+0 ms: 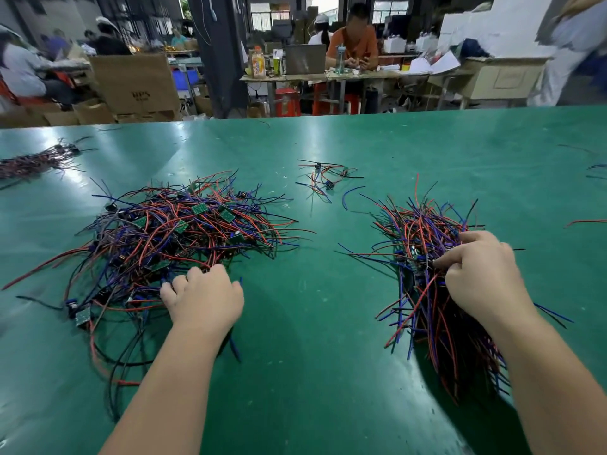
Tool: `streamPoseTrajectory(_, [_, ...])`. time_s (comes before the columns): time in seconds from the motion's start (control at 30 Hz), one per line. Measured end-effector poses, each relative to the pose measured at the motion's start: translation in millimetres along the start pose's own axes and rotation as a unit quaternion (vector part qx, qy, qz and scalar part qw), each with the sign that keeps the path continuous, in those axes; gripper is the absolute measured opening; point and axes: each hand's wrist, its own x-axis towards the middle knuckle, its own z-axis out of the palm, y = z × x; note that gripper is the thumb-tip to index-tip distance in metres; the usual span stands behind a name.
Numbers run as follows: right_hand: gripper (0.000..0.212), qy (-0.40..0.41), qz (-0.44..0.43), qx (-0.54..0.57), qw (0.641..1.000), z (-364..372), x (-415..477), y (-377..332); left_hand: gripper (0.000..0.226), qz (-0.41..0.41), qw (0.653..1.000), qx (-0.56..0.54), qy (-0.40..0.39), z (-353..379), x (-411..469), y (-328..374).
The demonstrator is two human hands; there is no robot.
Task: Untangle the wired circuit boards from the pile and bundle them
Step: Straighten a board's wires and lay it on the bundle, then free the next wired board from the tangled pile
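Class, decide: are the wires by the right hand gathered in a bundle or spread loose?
Gathered: the wires run roughly side by side, the right hand gripping them midway; ends fan out.

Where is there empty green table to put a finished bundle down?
The widest bare patch of table is the lane between the big pile at the left hand and the bundle the right hand grips. The far strip beyond the small wire clump is mostly bare too. Both heaps themselves are crowded.
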Motion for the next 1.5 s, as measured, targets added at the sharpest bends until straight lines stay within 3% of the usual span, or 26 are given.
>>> streamPoseTrajectory(0.1, [0.035, 0.033, -0.017, 0.022, 0.999, 0, -3, -5, 0.027, 0.015, 0.997, -0.021, 0.076, -3, 3, -3])
streamPoseTrajectory(0.2, [0.03, 0.075, -0.049, 0.06, 0.994, 3, -8, -11, 0.026, 0.031, 0.979, -0.141, 0.146, -8, 3, -1])
streamPoseTrajectory(0.27, [0.026, 0.106, -0.083, 0.099, 0.986, 5, -10, -14, 0.027, 0.048, 0.939, -0.277, 0.2, -13, 0, 2])
streamPoseTrajectory(0.4, [0.022, 0.14, -0.15, 0.171, 0.964, 9, -15, -23, 0.026, 0.096, 0.817, -0.504, 0.264, -21, -11, 11])
streamPoseTrajectory(0.47, [0.022, 0.13, -0.162, 0.196, 0.958, 10, -18, -26, 0.024, 0.153, 0.764, -0.551, 0.298, -25, -18, 14])
streamPoseTrajectory(0.57, [0.022, 0.056, -0.119, 0.289, 0.948, 11, -19, -29, 0.024, 0.288, 0.731, -0.534, 0.312, -28, -30, 19])
streamPoseTrajectory(0.6, [0.02, -0.005, -0.085, 0.36, 0.929, 11, -19, -31, 0.025, 0.329, 0.729, -0.526, 0.291, -28, -37, 24])
streamPoseTrajectory(0.67, [0.019, -0.17, -0.01, 0.52, 0.837, 11, -22, -38, 0.026, 0.402, 0.731, -0.503, 0.226, -27, -53, 35])
streamPoseTrajectory(0.73, [0.036, -0.298, 0.034, 0.586, 0.753, 13, -26, -44, 0.026, 0.476, 0.725, -0.474, 0.151, -24, -69, 46])
streamPoseTrajectory(0.83, [0.042, -0.38, 0.047, 0.636, 0.67, 17, -31, -47, 0.025, 0.56, 0.694, -0.447, 0.062, -16, -90, 63])
streamPoseTrajectory(0.9, [0.029, -0.381, 0.051, 0.655, 0.651, 16, -32, -45, 0.026, 0.59, 0.687, -0.42, 0.051, -13, -99, 69])
streamPoseTrajectory(1.03, [0.023, -0.316, 0.049, 0.669, 0.671, 11, -28, -40, 0.013, 0.558, 0.7, -0.444, 0.012, -8, -95, 67])
streamPoseTrajectory(1.1, [0.021, -0.299, 0.037, 0.683, 0.665, 8, -27, -39, 0.031, 0.455, 0.746, -0.486, -0.01, -4, -88, 67])
streamPoseTrajectory(1.2, [0.024, -0.302, 0.012, 0.693, 0.655, 5, -29, -40, 0.031, 0.287, 0.767, -0.568, -0.082, -2, -75, 67])
streamPoseTrajectory(1.27, [0.025, -0.307, -0.004, 0.697, 0.648, 4, -30, -40, 0.027, 0.34, 0.806, -0.479, -0.066, 0, -67, 63])
streamPoseTrajectory(1.37, [0.025, -0.304, -0.016, 0.704, 0.642, 3, -31, -40, 0.039, 0.457, 0.853, -0.246, -0.053, 8, -59, 55])
streamPoseTrajectory(1.43, [0.024, -0.299, -0.022, 0.707, 0.641, 2, -32, -40, 0.042, 0.441, 0.886, -0.139, -0.015, 14, -55, 53])
streamPoseTrajectory(1.5, [0.028, -0.295, -0.032, 0.712, 0.637, 3, -32, -40, 0.041, 0.382, 0.916, -0.116, 0.032, 10, -52, 52])
